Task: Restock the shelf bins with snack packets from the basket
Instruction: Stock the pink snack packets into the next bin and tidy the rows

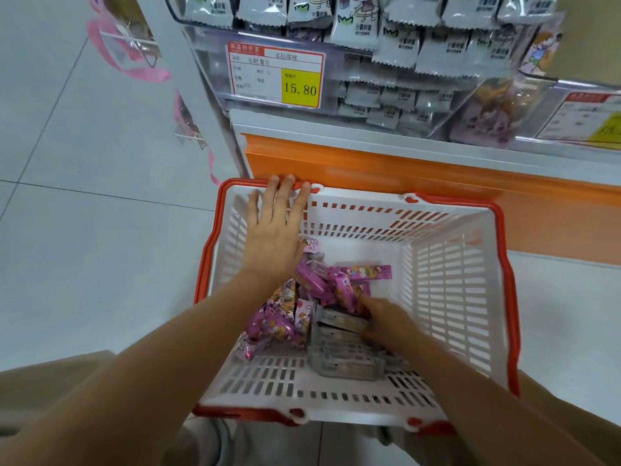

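Fingers (pixel 285 193) on the left hand (pixel 274 237) straight and fanned out, tips resting on the far red rim of the basket (pixel 447 280), gripping nothing. Right hand (pixel 383 322) down inside, knuckles up, buried among the snack packets (pixel 319 284). Too motion-blurred there, so can't tell if pinching one or just pressing on the pile. Packets heaped in the near-left part of the basket floor: glossy pink-purple long wrappers with cartoon print, plus a few flat greyish packets (pixel 339 354) under and just in front of that right hand. Basket itself hard white plastic, slotted walls and bottom, chunky red band round the top, parked right in front of the shelf's orange base panel (pixel 403 169). Up above, clear acrylic shelf bins (pixel 205 52) stuffed with white pillow sachets (pixel 400 45), zigzag crimped edges. Red-and-white price tag (pixel 275 75) stuck on the front, yellow box reading 15.80. Neighbouring bin (pixel 470 105) on the right with purple-ish bags. Pale glossy floor tiles (pixel 84 163) all round.
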### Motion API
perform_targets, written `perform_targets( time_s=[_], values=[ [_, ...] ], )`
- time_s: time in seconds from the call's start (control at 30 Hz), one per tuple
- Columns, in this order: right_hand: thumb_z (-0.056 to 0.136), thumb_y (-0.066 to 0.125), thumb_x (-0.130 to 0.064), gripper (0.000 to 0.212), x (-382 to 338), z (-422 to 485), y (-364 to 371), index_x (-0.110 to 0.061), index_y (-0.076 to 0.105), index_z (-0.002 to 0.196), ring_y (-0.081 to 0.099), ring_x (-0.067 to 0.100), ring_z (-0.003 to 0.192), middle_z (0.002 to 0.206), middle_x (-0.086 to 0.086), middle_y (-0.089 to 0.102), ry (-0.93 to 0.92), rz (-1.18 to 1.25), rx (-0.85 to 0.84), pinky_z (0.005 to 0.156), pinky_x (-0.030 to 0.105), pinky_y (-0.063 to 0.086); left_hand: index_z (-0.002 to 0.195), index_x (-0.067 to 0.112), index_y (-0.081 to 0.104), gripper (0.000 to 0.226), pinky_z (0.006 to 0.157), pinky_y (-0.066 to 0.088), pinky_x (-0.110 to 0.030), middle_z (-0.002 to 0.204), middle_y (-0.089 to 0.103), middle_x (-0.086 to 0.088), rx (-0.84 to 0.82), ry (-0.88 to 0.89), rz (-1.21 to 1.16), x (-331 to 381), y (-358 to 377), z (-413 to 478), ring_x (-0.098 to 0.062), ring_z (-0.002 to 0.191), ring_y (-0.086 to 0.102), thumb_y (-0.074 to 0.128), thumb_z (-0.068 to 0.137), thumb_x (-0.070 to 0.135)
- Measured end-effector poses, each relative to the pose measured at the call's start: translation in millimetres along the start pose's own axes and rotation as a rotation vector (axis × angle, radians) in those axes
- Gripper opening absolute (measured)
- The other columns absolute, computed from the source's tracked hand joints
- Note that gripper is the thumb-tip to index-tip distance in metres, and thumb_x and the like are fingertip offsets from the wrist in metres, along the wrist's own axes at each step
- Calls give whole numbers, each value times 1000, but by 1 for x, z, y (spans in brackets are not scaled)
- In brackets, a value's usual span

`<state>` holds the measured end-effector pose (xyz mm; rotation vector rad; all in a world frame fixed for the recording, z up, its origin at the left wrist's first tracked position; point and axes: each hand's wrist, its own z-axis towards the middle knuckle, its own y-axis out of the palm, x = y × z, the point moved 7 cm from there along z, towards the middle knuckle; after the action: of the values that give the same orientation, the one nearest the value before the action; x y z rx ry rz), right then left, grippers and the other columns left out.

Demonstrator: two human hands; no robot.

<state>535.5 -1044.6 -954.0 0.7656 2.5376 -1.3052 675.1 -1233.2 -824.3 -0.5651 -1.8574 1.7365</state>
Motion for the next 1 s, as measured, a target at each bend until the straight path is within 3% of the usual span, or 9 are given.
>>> perform_targets(
  time_s=[0.2,0.4,0.47,0.53,0.6,0.7,0.83,0.9,1.0],
  values=[
    [74,66,-23,34,-3,-9,-33,-23,55,106,61,21,89,95,-3,64,-52,60,58,71,32,49,156,20,-5,99,120,-3,-52,164,2,-12,-19,-10,5,2,-6,-1,-32,150,-6,65,87,29],
    [78,73,-20,28,-17,-36,-98,-28,54,98,52,2,78,88,-8,58,-98,324,386,65,20,43,154,9,-12,96,119,-12,-46,162,-14,-14,-68,-25,-41,19,-18,-6,-32,148,-18,56,93,37],
    [81,72,-15,27,-26,-47,-122,-26,55,98,52,-1,74,87,-7,58,-96,431,466,65,17,43,156,8,1,84,120,-8,-45,163,-6,-14,-73,27,-106,31,-26,-8,-31,149,-13,52,94,35],
    [84,71,-9,25,-39,-58,-148,-22,55,99,51,-3,70,85,-5,58,-116,552,529,65,14,43,153,16,25,67,120,1,-43,160,15,-11,-105,125,-251,44,-31,-10,-29,148,0,52,94,33],
    [86,70,-8,24,-53,-69,-171,-18,55,101,50,1,69,84,2,60,-183,634,597,66,19,44,147,23,40,53,116,13,-37,153,36,-3,-144,225,-403,54,-39,-13,-25,142,18,51,97,36],
    [85,71,-8,27,-71,-83,-199,-14,55,106,52,12,71,86,13,59,-241,747,673,66,24,46,144,23,46,47,107,26,-32,142,50,-2,-156,270,-581,63,-58,-20,-23,130,37,52,99,36],
    [86,73,-11,31,-102,-101,-228,-14,52,108,55,15,75,88,8,58,-329,847,745,69,27,45,136,19,52,40,89,41,-38,117,60,-4,-122,272,-717,63,-88,-26,-22,109,48,53,99,35],
    [86,74,-13,37,-120,-110,-237,-15,49,114,58,16,83,94,5,61,-386,890,747,74,30,49,130,20,54,32,78,44,-31,104,60,4,-182,213,-946,59,-102,-29,-15,97,54,52,100,32],
    [84,75,-20,44,-144,-124,-245,-17,46,117,57,12,93,109,2,59,-440,812,750,80,31,50,126,15,55,25,72,44,-15,95,62,8,-229,57,-1310,50,-123,-33,0,81,58,49,102,21]
  ],
)
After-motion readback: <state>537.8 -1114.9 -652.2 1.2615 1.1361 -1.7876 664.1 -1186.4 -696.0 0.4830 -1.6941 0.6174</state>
